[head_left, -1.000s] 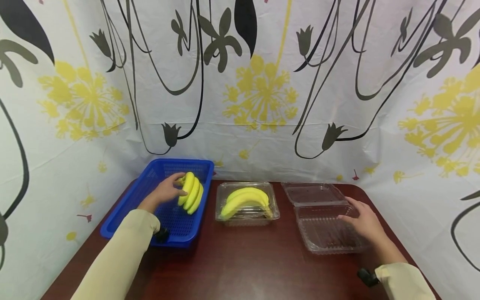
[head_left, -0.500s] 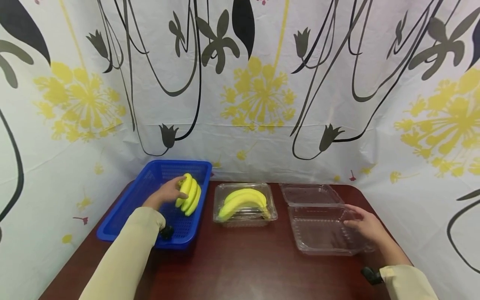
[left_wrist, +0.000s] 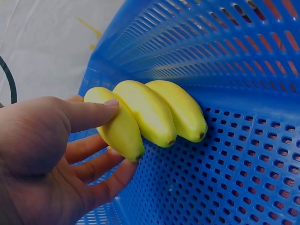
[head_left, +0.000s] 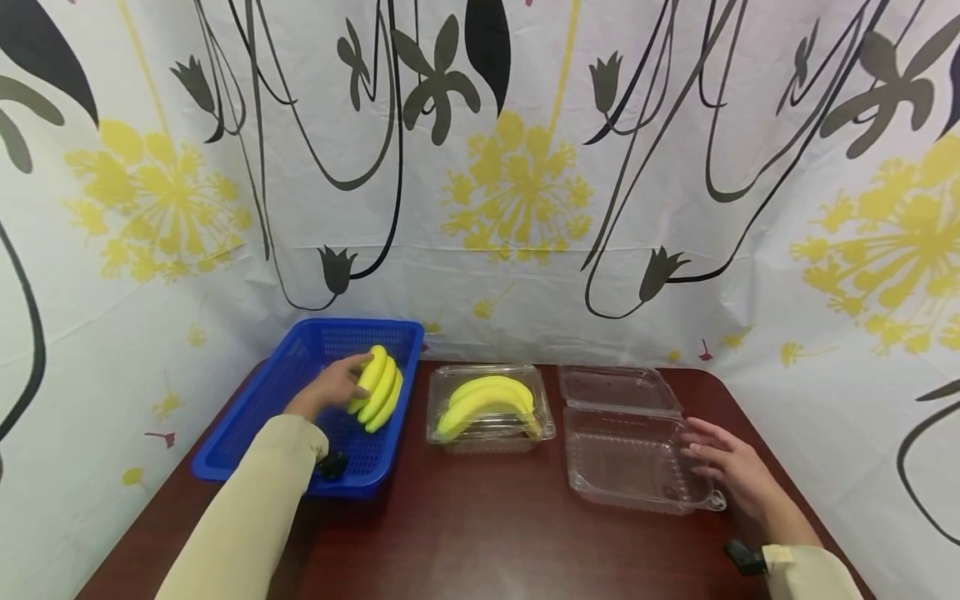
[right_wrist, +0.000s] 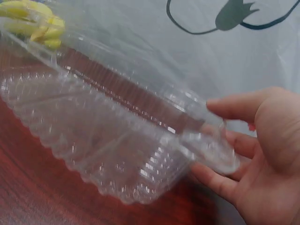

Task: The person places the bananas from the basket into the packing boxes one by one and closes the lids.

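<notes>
A bunch of three short yellow bananas (head_left: 382,387) is in the blue perforated basket (head_left: 232,450) on the left. My left hand (left_wrist: 61,150) grips its nearest banana, thumb on top and fingers underneath; the stem end is hidden. To the right, a clear plastic clamshell box (head_left: 637,458) lies unfolded, its lid (head_left: 618,390) laid back toward the wall. My right hand (head_left: 738,475) is at the box's right edge with fingers loosely spread. In the blurred right wrist view, its thumb and fingers lie on either side of the clear rim.
Between basket and unfolded box stands a closed clear box (head_left: 437,417) holding yellow bananas (head_left: 487,404). All stand on a dark red-brown table (head_left: 480,525). A white printed cloth (head_left: 495,308) hangs close behind and at both sides.
The unfolded clear box has shifted left and turned slightly, while my right hand has stayed nearly in place with its fingers spreading. My left hand and the banana bunch have barely moved.
</notes>
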Demonstrator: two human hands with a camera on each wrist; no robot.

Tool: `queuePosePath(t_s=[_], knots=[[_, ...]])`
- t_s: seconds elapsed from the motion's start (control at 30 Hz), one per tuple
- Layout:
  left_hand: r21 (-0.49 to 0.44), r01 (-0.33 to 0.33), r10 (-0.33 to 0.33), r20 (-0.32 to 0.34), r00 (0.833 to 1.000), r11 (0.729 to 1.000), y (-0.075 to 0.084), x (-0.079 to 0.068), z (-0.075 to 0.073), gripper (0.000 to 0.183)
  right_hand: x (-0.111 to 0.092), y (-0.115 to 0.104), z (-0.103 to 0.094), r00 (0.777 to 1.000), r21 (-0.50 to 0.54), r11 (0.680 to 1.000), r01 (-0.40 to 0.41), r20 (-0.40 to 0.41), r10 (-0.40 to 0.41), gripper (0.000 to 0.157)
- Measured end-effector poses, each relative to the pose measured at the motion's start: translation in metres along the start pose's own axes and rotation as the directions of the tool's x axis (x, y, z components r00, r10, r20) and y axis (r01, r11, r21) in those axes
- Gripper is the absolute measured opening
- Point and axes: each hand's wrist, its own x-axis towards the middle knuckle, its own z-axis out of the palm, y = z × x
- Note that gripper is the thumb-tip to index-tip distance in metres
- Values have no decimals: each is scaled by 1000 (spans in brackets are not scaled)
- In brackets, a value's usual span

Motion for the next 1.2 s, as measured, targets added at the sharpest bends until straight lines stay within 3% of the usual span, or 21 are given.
queuePosePath(t_s=[0.2, 0.37, 0.5, 0.7, 1.0, 1.2], knots=[[-19, -32, 32, 35, 999, 999, 1, -4, -6, 67, 1, 7, -1, 990, 154, 988, -2, 136, -20, 53], [11, -66, 66, 42, 997, 998, 0, -8, -11, 67, 4, 14, -2, 957, 218, 976, 12, 282, -74, 53], [9, -90, 90, 19, 996, 996, 1, -9, -13, 67, 2, 18, -2, 932, 271, 962, 23, 344, -119, 53], [-89, -96, 88, -84, 993, 991, 6, -7, -16, 63, -1, 17, 0, 935, 303, 953, 22, 332, -127, 56], [-173, -115, 75, -224, 972, 978, 27, 3, -17, 57, 0, 17, 7, 949, 237, 971, 31, 299, -103, 55], [-193, -217, 160, -272, 949, 957, 43, 4, -16, 55, 0, 20, 9, 955, 218, 974, 62, 271, -121, 54]])
